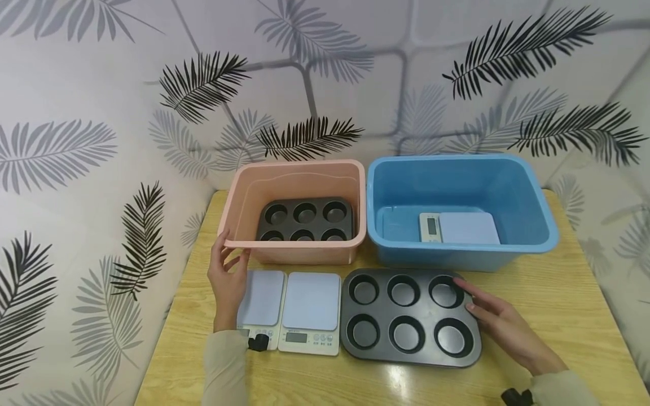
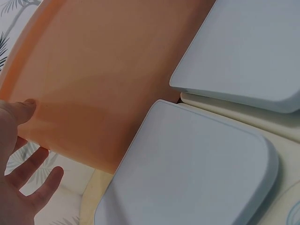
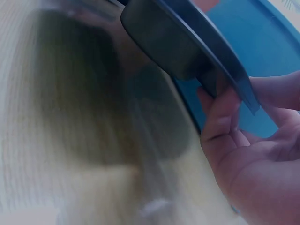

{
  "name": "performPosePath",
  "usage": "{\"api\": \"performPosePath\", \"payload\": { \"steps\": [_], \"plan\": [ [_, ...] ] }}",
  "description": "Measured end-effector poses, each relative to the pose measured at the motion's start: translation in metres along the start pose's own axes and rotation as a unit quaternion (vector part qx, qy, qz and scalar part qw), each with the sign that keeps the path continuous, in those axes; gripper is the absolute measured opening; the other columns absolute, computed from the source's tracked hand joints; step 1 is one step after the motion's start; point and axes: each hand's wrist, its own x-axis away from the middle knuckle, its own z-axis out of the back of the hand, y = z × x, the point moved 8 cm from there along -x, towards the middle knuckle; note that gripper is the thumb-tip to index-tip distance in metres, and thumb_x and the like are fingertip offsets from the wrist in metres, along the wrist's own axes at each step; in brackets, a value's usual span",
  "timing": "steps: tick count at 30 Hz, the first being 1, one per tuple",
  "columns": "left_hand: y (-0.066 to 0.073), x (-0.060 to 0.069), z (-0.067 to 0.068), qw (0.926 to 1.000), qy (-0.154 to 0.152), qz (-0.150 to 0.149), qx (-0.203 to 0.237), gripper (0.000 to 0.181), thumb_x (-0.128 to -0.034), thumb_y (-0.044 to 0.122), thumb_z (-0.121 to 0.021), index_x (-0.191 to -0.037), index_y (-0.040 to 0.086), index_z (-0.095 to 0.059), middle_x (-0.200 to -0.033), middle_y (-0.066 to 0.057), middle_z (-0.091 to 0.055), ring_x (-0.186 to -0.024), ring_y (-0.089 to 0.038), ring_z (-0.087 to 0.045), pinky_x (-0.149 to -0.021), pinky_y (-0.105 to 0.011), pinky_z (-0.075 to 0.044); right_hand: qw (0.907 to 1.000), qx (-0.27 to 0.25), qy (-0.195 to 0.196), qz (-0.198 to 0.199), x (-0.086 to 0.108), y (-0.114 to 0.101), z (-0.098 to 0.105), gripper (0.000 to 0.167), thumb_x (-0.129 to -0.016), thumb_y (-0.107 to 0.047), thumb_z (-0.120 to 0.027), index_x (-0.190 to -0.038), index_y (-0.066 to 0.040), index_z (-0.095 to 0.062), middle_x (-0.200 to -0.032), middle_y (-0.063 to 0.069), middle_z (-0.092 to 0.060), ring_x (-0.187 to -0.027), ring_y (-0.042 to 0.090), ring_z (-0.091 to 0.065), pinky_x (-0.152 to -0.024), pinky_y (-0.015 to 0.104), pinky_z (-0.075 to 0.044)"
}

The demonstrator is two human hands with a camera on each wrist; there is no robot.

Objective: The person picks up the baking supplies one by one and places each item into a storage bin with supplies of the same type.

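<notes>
Nearest, a pale left sleeve [image 1: 225,366] and right sleeve [image 1: 561,389] reach in over the wood-grain table [image 1: 284,380], each with a small black piece at the wrist, [image 1: 259,342] on the left. The right hand [image 1: 503,324] pinches the right edge of a dark muffin tin [image 1: 423,313], thumb on one face and fingers on the other, as the right wrist view shows; that view also catches the outside of one cup and a dark patch on the glossy table below. The tin has six cups in two rows of three. Just beside it on the left stands a white kitchen scale [image 1: 311,304], its display and buttons toward the person; left of that is a second scale [image 1: 261,299], partly covered by the left arm. Beyond the scales, the left hand [image 1: 228,282] grips the near left corner of a pink bin [image 1: 299,244], thumb against the outer wall and the other fingers spread around the corner. A smaller muffin tin [image 1: 318,223] lies inside this bin. To its right, behind the first tin, a blue bin [image 1: 442,257] holds a third scale [image 1: 467,227]. Farthest back hangs a leaf-patterned cloth [image 1: 355,101].
</notes>
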Motion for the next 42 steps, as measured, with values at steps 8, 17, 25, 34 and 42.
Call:
{"api": "performPosePath", "payload": {
  "steps": [8,17,25,34,42],
  "plan": [
    [0.000,-0.001,-0.001,1.0000,0.002,-0.007,-0.001,0.066,-0.0961,0.000,-0.081,-0.156,0.015,-0.060,-0.158,-0.009,-0.062,-0.120,-0.017,-0.065,-0.089,-0.010,-0.057,0.9999,-0.002,-0.005,0.009,0.004,-0.014,0.002,0.064,-0.116,-0.030,-0.055,-0.174,-0.020,-0.031,-0.184,0.016,-0.015,-0.142,-0.016,-0.037,-0.102,0.013,-0.051],
    [0.003,-0.001,-0.003,1.0000,0.004,0.000,-0.006,0.065,-0.0968,0.000,-0.080,-0.157,0.013,-0.059,-0.160,-0.009,-0.060,-0.120,-0.012,-0.064,-0.090,-0.010,-0.055,0.9966,-0.030,-0.034,0.069,0.013,-0.042,-0.011,0.062,-0.116,-0.024,-0.054,-0.174,-0.018,-0.031,-0.172,-0.025,-0.035,-0.136,-0.027,-0.042,-0.103,0.014,-0.052],
    [0.030,0.004,-0.003,0.9999,0.002,0.004,-0.009,0.061,-0.0987,-0.001,-0.078,-0.156,0.006,-0.058,-0.160,-0.015,-0.060,-0.120,-0.007,-0.063,-0.095,-0.026,-0.061,0.9937,-0.046,-0.047,0.090,0.018,-0.060,-0.017,0.061,-0.117,-0.018,-0.052,-0.174,-0.017,-0.032,-0.165,-0.030,-0.040,-0.139,-0.020,-0.046,-0.104,0.016,-0.055],
    [0.011,0.002,-0.003,0.9999,0.005,0.001,-0.010,0.063,-0.0980,-0.002,-0.078,-0.157,0.009,-0.058,-0.160,-0.013,-0.060,-0.120,-0.006,-0.063,-0.094,-0.021,-0.060,0.9901,-0.037,-0.072,0.114,0.021,-0.087,-0.022,0.061,-0.117,-0.015,-0.049,-0.175,-0.016,-0.029,-0.167,-0.029,-0.038,-0.141,-0.013,-0.051,-0.103,0.020,-0.058],
    [0.000,0.002,-0.001,1.0000,0.005,0.005,-0.003,0.067,-0.0965,0.002,-0.082,-0.157,0.018,-0.059,-0.160,-0.005,-0.061,-0.121,-0.012,-0.064,-0.091,-0.014,-0.058,0.9860,-0.052,-0.093,0.128,0.019,-0.101,-0.027,0.060,-0.117,-0.011,-0.047,-0.175,-0.017,-0.029,-0.168,-0.027,-0.040,-0.141,-0.009,-0.053,-0.104,0.021,-0.057]
  ]
}}
